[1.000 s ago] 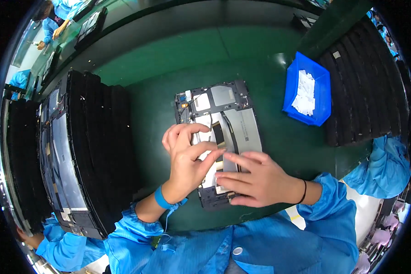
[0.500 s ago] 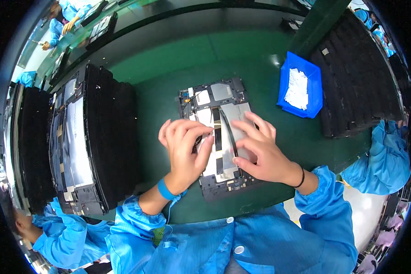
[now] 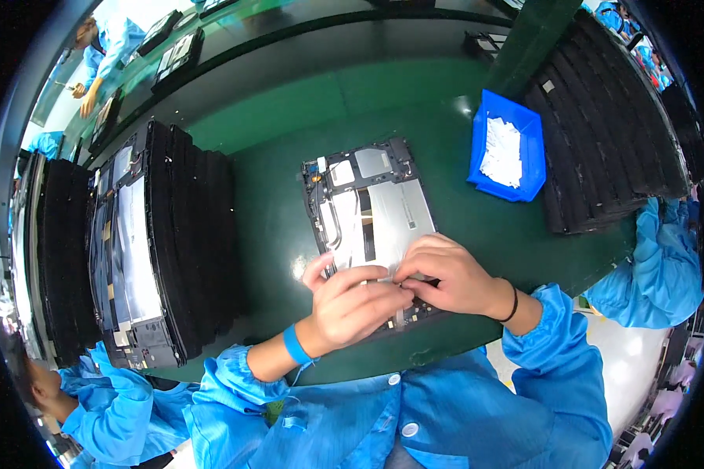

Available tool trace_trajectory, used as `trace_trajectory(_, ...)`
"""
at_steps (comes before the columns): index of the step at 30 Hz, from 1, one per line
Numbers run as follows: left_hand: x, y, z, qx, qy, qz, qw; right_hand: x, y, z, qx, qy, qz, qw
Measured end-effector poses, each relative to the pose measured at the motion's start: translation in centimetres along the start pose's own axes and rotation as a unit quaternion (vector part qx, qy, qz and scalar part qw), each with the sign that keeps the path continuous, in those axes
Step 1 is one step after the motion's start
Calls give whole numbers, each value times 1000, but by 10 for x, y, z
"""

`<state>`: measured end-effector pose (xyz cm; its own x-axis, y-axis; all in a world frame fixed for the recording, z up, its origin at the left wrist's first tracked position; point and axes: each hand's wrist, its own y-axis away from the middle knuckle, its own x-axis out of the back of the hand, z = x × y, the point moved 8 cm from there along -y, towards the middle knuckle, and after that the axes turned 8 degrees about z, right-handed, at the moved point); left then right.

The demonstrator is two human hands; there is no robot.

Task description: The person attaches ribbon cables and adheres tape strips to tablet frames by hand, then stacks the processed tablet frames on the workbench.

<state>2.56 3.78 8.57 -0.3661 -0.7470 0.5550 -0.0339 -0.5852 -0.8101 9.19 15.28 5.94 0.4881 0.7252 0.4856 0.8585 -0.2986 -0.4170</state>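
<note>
An opened tablet-like device [image 3: 399,207], with silver panels in a black frame, lies on the green table in front of me. My left hand [image 3: 352,309] reaches over its lower end, fingers bent and pressed together near the tips of the other hand. My right hand [image 3: 450,277] is closed in a pinch at the lower right of the device. A little dark material shows by its fingertips, but the fingers cover what is held. A dark strip [image 3: 368,227] runs down between the silver panels, and a thin black cable [image 3: 335,223] curves along the left side.
At left stand stacked black trays [image 3: 199,242], a similar device [image 3: 129,250] upright against them. A blue bin [image 3: 507,187] holding white pieces sits at right, beside more stacked black trays [image 3: 602,141]. Co-workers in blue sit at both sides; a dark ledge [image 3: 305,35] crosses the back.
Both hands have moved down to the device's lower end and come together. The curved black strip that stood across the silver panel no longer shows there. The device sits slightly turned.
</note>
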Motion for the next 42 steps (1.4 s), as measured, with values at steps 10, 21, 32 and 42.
trace_trajectory(10, -2, -2, 3, 3, -53, 8, 999, 3, -7, -1, -42, -33, -30, 998)
trace_trajectory(21, 3, 0, 22, -113, -19, 37, 993, 4, -7, 1, -4, 18, 10, 1000)
trace_trajectory(32, -3, -9, -3, 28, 87, 14, 996, 135, 0, 36, -57, 124, 403, 905)
trace_trajectory(42, -35, -17, -58, 281, 95, -97, 950, 96, -6, -13, 21, 395, 226, 890)
